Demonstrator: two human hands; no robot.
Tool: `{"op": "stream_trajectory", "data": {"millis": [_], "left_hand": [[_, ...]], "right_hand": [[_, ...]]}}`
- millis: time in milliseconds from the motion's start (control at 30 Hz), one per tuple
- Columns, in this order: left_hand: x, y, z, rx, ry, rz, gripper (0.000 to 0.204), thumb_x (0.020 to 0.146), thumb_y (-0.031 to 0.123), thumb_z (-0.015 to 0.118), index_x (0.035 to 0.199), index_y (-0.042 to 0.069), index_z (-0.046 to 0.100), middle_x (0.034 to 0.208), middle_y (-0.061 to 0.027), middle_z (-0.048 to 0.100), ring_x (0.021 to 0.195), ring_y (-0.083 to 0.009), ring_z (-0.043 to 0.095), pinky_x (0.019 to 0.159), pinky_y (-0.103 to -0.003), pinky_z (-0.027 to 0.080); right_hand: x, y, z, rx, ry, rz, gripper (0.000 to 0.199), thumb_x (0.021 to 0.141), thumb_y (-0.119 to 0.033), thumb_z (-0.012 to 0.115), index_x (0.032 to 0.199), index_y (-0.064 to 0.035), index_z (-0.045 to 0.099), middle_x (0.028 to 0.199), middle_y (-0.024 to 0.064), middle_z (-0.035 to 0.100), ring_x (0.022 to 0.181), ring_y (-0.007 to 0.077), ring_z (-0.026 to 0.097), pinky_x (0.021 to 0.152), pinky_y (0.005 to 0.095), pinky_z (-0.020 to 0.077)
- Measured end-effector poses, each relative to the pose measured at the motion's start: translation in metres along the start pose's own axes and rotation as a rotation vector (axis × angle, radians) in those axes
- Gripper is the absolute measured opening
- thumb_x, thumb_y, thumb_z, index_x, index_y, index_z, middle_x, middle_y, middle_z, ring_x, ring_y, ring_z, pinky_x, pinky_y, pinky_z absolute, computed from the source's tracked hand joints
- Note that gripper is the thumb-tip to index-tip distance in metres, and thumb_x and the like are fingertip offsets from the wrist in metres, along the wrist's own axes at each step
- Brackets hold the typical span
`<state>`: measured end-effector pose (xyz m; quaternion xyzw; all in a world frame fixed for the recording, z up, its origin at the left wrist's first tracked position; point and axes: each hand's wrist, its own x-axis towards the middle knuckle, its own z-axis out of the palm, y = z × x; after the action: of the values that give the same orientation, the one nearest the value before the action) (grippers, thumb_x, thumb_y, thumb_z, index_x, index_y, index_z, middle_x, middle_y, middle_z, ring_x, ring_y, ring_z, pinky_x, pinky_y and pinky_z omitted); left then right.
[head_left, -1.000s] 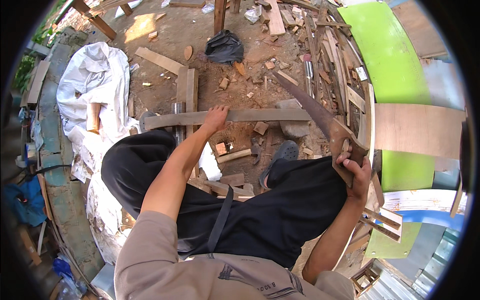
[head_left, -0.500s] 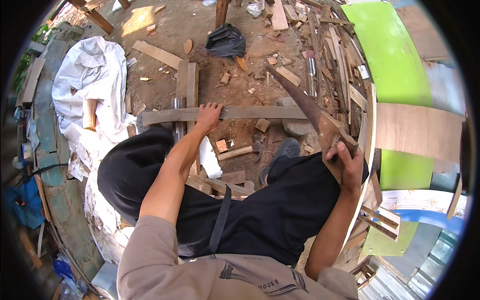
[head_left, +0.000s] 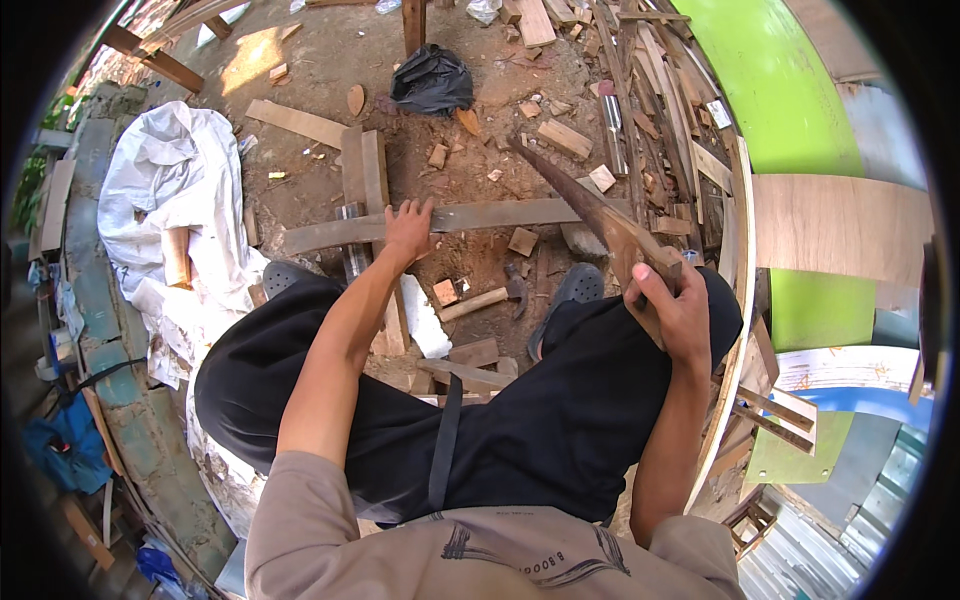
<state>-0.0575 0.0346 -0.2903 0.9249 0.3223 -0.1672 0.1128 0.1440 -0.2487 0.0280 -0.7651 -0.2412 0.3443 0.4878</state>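
Board (head_left: pixel 478 217) lay crosswise at 12 o'clock, above frame centre, its 9-o'clock part over two timbers (head_left: pixel 374 172). Left hand (head_left: pixel 408 230) rested palm-down on it at 11 o'clock, fingers over the far edge; could not tell whether they gripped. Right hand (head_left: pixel 678 315), at 3 o'clock, was closed around the handle of a saw (head_left: pixel 594 212), blade angled toward 10–11 o'clock and crossing the board's 3-o'clock end in view. Contact between teeth and board: could not tell. Progress, my judgement: board placed, saw in hand; no cut visible, cutting apparently all left. Hammer (head_left: pixel 476 303) lay at centre.
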Motion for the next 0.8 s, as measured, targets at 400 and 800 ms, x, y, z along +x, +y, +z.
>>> {"op": "stream_trajectory", "data": {"millis": [400, 800], "left_hand": [[-0.055, 0.010, -0.003, -0.060, -0.236, -0.140, 0.096, 0.087, 0.053, 0.066, 0.159, 0.016, 0.014, 0.166, -0.0114, 0.012, 0.152, -0.0321, 0.016, 0.118, -0.055, 0.023], [-0.136, 0.048, 0.002, -0.219, -0.294, -0.177, 0.061, 0.087, 0.047, 0.064, 0.131, 0.005, 0.057, 0.126, -0.0212, 0.063, 0.117, -0.0386, 0.060, 0.099, -0.050, 0.048]], "right_hand": [[0.015, 0.005, 0.037, -0.459, 0.020, -0.038, 0.037, 0.093, -0.033, 0.062, 0.106, 0.0019, 0.063, 0.072, 0.0145, 0.070, 0.079, 0.0327, 0.069, 0.073, 0.0432, 0.0514], [0.022, 0.005, 0.028, -0.502, -0.081, -0.132, 0.050, 0.093, -0.038, 0.059, 0.116, 0.0064, 0.061, 0.102, 0.0315, 0.067, 0.101, 0.0482, 0.063, 0.089, 0.0527, 0.0482]]}}
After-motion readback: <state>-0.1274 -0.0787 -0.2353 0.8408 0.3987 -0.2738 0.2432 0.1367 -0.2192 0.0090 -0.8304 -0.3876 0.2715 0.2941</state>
